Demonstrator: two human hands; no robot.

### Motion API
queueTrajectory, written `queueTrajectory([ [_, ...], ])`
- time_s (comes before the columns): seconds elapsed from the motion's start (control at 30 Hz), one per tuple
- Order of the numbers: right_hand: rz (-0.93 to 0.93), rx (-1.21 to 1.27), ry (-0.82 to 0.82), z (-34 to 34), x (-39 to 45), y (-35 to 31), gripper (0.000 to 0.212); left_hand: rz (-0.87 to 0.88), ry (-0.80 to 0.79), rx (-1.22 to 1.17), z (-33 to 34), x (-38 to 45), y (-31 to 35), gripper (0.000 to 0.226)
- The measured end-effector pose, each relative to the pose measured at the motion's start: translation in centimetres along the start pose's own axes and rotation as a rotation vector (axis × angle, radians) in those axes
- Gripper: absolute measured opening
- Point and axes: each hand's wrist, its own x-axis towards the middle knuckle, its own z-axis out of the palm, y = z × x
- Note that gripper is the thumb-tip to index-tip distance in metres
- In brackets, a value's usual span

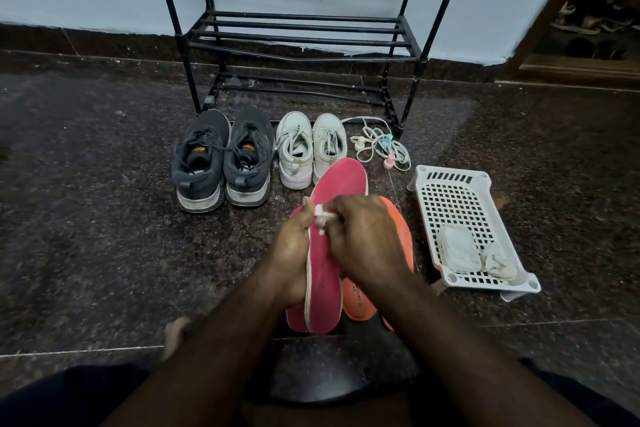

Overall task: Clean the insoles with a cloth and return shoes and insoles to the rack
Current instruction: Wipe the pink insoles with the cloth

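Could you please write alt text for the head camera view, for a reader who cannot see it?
A person's left hand holds a pink insole while the right hand rubs it with a small white cloth. Orange insoles lie underneath. Dark sneakers and white sneakers stand before a black rack.

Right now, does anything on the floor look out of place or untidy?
Yes. A tangle of white laces lies loose on the floor beside the white shoes, pulled out of them. The white basket sits askew.
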Motion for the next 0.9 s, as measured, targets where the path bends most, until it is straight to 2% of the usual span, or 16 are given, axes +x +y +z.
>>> queueTrajectory([
  [0.1, -0.059, -0.03, -0.037, 0.3, -0.9, -0.4, 0.013, 0.011, -0.025, -0.03, -0.3, 0.1, 0.3, 0.057],
  [0.17, -0.025, -0.073, 0.034, 0.2, 0.0, 0.2, 0.011, 0.023, -0.044, -0.012, -0.3, 0.1, 0.1, 0.063],
  [0.27, 0.074, -0.062, 0.11, -0.1, 1.7, 1.6, 0.006, 0.03, -0.03, 0.087, 0.0, 0.0, -0.3, 0.058],
  [0.47, -0.072, 0.088, -0.012, -0.1, -0.3, 0.2, 0.006, 0.016, 0.02, 0.043, -0.1, -0.1, -0.1, 0.064],
  [0.53, -0.106, 0.028, 0.016, -0.2, 0.2, 0.9, 0.009, 0.028, -0.009, 0.108, -0.2, 0.0, -0.2, 0.066],
  [0.63, -0.031, -0.055, 0.115, -0.6, 1.7, 2.6, 0.021, -0.001, -0.015, 0.198, 0.2, -0.6, 0.2, 0.066],
  [0.73, 0.009, 0.048, 0.132, -1.1, 2.3, 3.3, 0.03, -0.025, -0.014, 0.241, 0.3, -1.0, 0.2, 0.069],
  [0.8, -0.026, 0.151, 0.1, -1.3, 2.0, 3.0, 0.029, -0.032, -0.011, 0.248, 0.3, -0.9, 0.1, 0.07],
  [0.9, -0.121, 0.197, -0.033, -1.3, 1.0, 1.8, 0.024, -0.022, -0.022, 0.211, 0.7, -1.1, 0.3, 0.065],
])
